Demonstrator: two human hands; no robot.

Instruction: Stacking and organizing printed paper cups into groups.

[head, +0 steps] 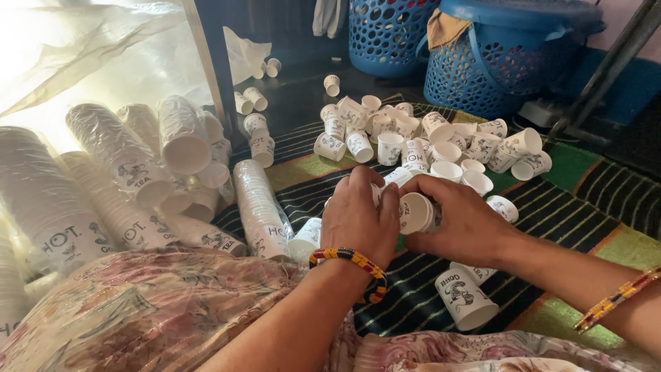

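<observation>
I see a striped floor mat [427, 289] under both hands; left hand [358, 217] and right hand [465, 224] grip closed on one paper cup [415, 212]. Beyond the grip, loose cups [427, 141], then blue baskets [496, 62]. Left, wrapped cup stacks [124, 186], glare-washed.

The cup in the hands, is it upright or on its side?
On its side: the paper cup in the right hand shows its open mouth sideways.

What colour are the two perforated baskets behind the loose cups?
Both baskets are blue, seen best in the head view.
</observation>
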